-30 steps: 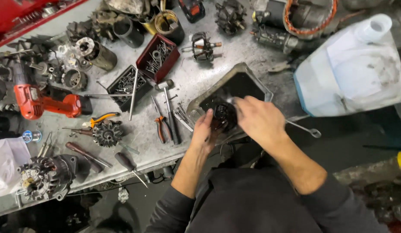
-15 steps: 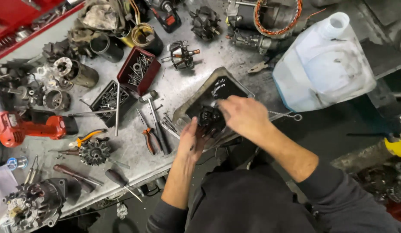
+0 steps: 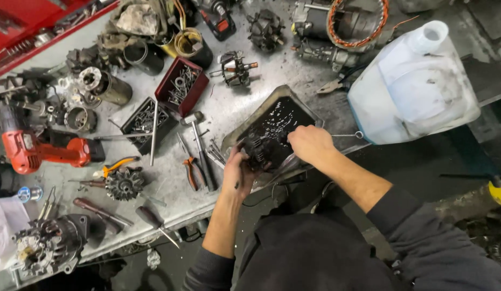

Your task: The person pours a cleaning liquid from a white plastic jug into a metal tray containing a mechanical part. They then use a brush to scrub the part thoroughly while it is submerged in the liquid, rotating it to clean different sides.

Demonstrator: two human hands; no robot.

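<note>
A dark, oily metal tray (image 3: 310, 115) of black liquid sits at the near edge of a grey metal bench. My left hand (image 3: 237, 175) grips a black, greasy round motor part (image 3: 256, 151) over the tray's near corner. My right hand (image 3: 310, 144) is closed at the tray's right side, next to the part; what its fingers hold is hidden. A thin wrench end (image 3: 354, 134) pokes out just right of that hand.
A hammer (image 3: 199, 145), orange-handled pliers (image 3: 192, 172) and screwdrivers (image 3: 153, 218) lie left of the tray. Two boxes of screws (image 3: 180, 83), a red drill (image 3: 40, 152), rotors and alternator housings (image 3: 46, 245) crowd the bench. A large white plastic jug (image 3: 415, 86) lies at right.
My right hand has come off the top of the part and dropped to the tray's right side. My left hand keeps its grip on the part. The camera has shifted slightly.
</note>
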